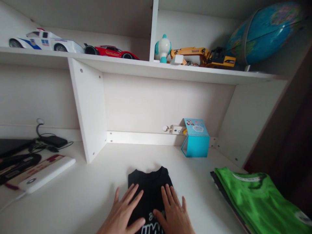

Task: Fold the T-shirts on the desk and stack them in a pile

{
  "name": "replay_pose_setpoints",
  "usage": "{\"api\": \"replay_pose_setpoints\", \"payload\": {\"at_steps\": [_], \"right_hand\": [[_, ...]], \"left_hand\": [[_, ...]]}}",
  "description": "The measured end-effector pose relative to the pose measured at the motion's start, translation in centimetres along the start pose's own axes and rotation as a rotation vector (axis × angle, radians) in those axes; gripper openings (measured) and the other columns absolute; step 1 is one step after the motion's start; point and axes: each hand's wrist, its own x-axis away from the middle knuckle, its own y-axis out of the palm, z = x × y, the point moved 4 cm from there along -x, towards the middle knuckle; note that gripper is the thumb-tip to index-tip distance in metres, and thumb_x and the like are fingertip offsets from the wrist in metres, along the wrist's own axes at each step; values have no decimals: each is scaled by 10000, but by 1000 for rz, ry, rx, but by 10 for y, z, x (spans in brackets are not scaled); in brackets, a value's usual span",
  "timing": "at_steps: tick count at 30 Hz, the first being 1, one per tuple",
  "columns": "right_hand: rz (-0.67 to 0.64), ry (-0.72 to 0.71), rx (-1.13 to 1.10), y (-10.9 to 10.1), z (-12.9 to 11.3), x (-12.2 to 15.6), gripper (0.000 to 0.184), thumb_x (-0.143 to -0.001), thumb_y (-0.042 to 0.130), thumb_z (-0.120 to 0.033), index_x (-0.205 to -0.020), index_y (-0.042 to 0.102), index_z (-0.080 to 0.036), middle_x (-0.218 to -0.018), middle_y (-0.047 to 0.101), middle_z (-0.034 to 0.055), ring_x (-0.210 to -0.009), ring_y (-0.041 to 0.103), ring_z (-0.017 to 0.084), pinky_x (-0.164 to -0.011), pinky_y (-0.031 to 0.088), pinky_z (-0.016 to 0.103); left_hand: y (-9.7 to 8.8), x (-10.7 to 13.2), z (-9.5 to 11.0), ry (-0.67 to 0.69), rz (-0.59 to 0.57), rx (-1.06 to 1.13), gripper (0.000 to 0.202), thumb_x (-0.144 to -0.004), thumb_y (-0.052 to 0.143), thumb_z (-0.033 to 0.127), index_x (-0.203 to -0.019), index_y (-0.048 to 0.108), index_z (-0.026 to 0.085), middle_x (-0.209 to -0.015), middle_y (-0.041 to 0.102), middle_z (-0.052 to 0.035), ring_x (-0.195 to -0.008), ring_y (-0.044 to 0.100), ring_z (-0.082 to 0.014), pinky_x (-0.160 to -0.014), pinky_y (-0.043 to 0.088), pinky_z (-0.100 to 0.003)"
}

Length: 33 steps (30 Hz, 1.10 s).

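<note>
L hand (120, 213) & R hand (175, 213), fingers apart, lay flat on the black tee (149, 188), front-centre on the tabletop (80, 198), green tee (258, 198) well off to the right! Main risk, prob.: uneven pressure, or 1 hand dragging sideways, could've rucked it.

I have the shirt (148, 188) on the tabletop (97, 185), beneath my left hand (122, 211) and right hand (175, 213); to its right — the clothes stack (263, 198); behind-right, the calendar (198, 144); far left, the adapter (55, 140); on the shelf (146, 67) above — toy cars (46, 41) left, excavator (214, 59) and globe (265, 35) right.
</note>
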Motion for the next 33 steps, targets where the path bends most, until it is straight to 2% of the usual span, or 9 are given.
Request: {"api": "replay_pose_setpoints", "payload": {"at_steps": [5,7,10,12,14,17,23,28,33], "right_hand": [[-52,16,-20,-21,11,15,673,-817,346,-516,-1377,204,-173,-1428,150,46,-1313,114,267,-1027,152,544],[-74,47,-13,-24,24,18,694,-804,373,-524,-1381,192,-184,-1436,143,40,-1317,91,263,-1026,173,526],[-11,163,44,-27,53,20,735,-799,405,-513,-1391,153,-159,-1446,128,66,-1318,88,285,-996,249,506],[53,200,94,-27,71,22,696,-825,393,-472,-1379,205,-95,-1416,238,130,-1290,208,300,-979,290,465],[94,153,120,-24,83,24,576,-851,373,-413,-1301,370,-53,-1300,420,176,-1204,371,287,-964,316,398],[157,93,82,-19,90,26,360,-863,367,-328,-1067,559,-102,-1060,568,150,-1011,532,240,-886,368,318],[210,76,-156,-14,86,19,180,-794,417,-208,-936,516,-161,-829,598,48,-786,570,174,-704,386,257],[220,49,-315,-25,91,12,67,-739,426,-175,-778,478,-195,-752,585,12,-715,540,144,-655,367,236],[245,-19,-462,-38,98,23,83,-770,395,-228,-829,453,-216,-665,576,-21,-621,535,138,-599,375,243]], "left_hand": [[-2,1,24,-3,-105,42,602,-828,404,524,-1364,231,311,-1415,238,-104,-1271,249,-341,-972,159,-647],[-5,3,34,37,-171,59,621,-796,459,531,-1348,289,304,-1397,284,-120,-1260,266,-355,-962,179,-651],[-14,9,43,111,-257,91,597,-759,514,526,-1298,386,304,-1358,370,-117,-1230,329,-357,-951,200,-653],[-23,11,39,87,-233,88,485,-800,490,422,-1266,423,306,-1313,442,-90,-1199,391,-312,-976,205,-624],[-29,10,30,10,-164,49,443,-803,461,242,-1241,446,299,-1225,521,-64,-1148,453,-262,-998,230,-577],[-27,3,21,-42,-92,-6,489,-738,456,106,-1191,498,286,-1106,565,-54,-1043,521,-237,-961,338,-507],[-12,-12,29,38,34,24,508,-724,377,6,-1098,569,289,-1149,494,-49,-973,548,-187,-854,463,-329],[-12,-22,30,64,75,232,446,-795,281,44,-1041,594,247,-1311,377,-68,-736,609,-105,-762,496,-269],[-21,-31,42,103,51,326,373,-857,321,137,-1093,578,270,-1306,447,-50,-899,613,-155,-816,482,-268]]}}
